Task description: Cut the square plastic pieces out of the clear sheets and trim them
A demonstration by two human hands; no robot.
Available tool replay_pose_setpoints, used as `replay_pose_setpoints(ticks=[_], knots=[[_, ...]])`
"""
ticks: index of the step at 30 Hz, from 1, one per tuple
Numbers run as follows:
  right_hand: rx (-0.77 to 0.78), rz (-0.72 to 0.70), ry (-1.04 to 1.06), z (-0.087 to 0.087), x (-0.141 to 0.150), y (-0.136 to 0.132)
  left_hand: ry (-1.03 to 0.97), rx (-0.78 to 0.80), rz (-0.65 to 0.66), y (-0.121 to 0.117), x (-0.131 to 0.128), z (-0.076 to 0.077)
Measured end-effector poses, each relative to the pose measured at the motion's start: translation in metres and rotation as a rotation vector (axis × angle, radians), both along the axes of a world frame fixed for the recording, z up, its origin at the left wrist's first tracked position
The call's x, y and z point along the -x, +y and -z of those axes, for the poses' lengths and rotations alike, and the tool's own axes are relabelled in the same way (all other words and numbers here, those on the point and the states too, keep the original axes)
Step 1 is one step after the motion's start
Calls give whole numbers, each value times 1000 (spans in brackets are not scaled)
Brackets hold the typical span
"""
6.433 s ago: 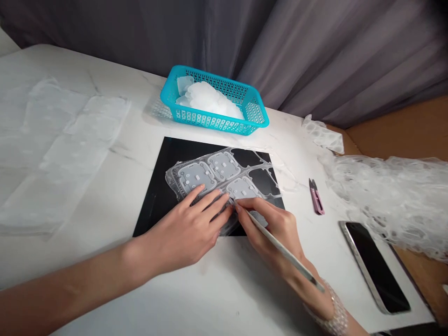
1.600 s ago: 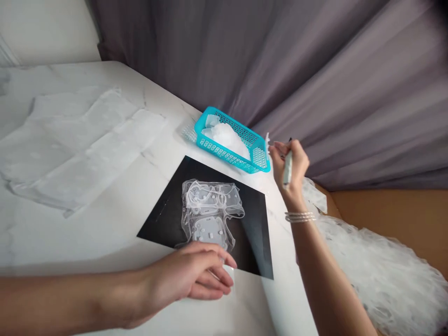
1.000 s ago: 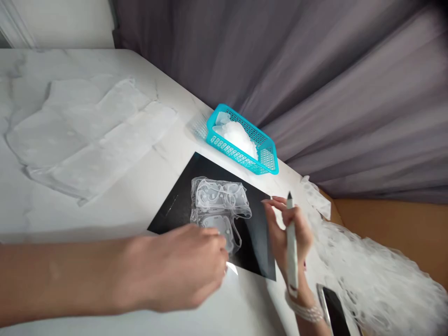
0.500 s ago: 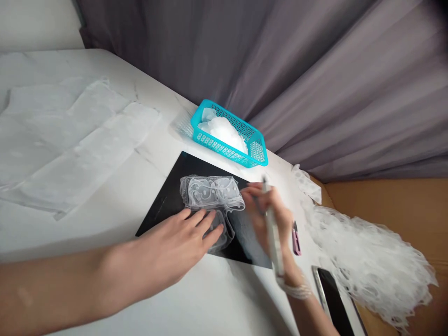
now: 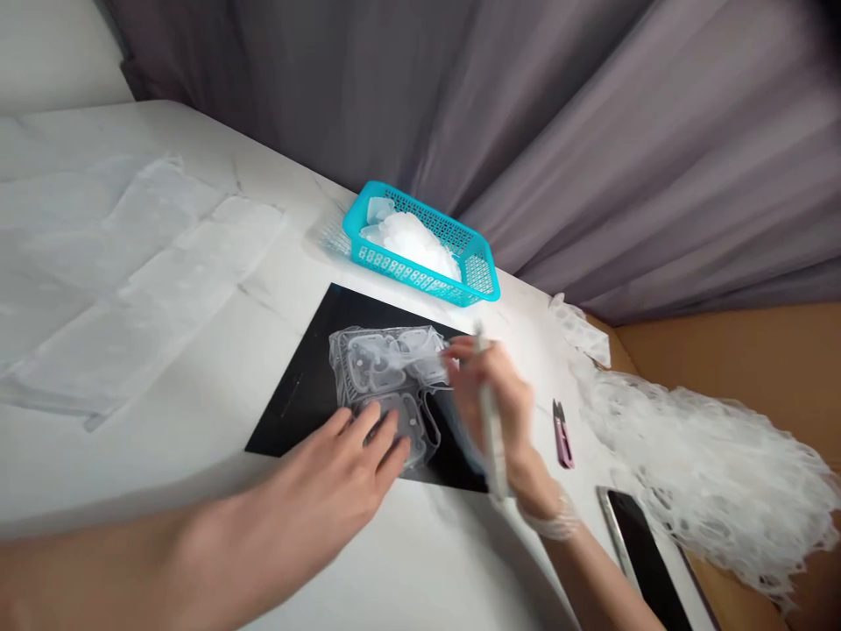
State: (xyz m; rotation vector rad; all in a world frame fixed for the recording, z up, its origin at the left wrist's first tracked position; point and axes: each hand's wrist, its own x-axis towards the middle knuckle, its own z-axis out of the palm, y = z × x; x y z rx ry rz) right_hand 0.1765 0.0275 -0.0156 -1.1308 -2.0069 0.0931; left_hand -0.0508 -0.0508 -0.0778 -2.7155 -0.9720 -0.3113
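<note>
On a black mat point(image 5: 295, 386) lies a thin translucent plastic sheet point(image 5: 378, 359) with rounded cut outlines and small pale dots. My left hand point(image 5: 355, 464) rests over the sheet's lower part, its fingers spread and pressed down. At the right edge of the sheet, my right hand point(image 5: 496, 394) is closed around a pale pen-like tool point(image 5: 491, 429) that slants across the palm. Motion blurs this hand and the tool. The thumb and fingertips come close to the film; whether they also pinch it, I cannot tell.
A turquoise basket point(image 5: 420, 279) holding translucent white pieces stands behind the mat. Pink thread snips point(image 5: 563, 438) and a phone point(image 5: 640, 548) lie to the right, beside a heap of white cut-out scraps point(image 5: 716, 473). Translucent sheets point(image 5: 137, 280) cover the table's left side.
The looped film at the sheet's right edge has shifted, and a blurred pale strip now crosses the upper outlines. My right hand, with the tool, sits slightly farther left. My left fingers are more bent.
</note>
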Motion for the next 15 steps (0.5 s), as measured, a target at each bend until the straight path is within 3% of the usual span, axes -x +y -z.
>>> replay_pose_setpoints(ticks=[2, 5, 10, 12, 15], knots=[[131, 268, 404, -4, -29, 5, -55, 9, 25, -8, -6, -14], [361, 469, 806, 5, -78, 18, -161, 40, 84, -15, -19, -35], [366, 575, 908, 35, -123, 35, -306, 103, 93, -6, -34, -45], [300, 607, 924, 36, -124, 34, -268, 119, 119, 7, -34, -41], [184, 598, 895, 25, -107, 18, -180, 124, 182, 31, -27, -31]])
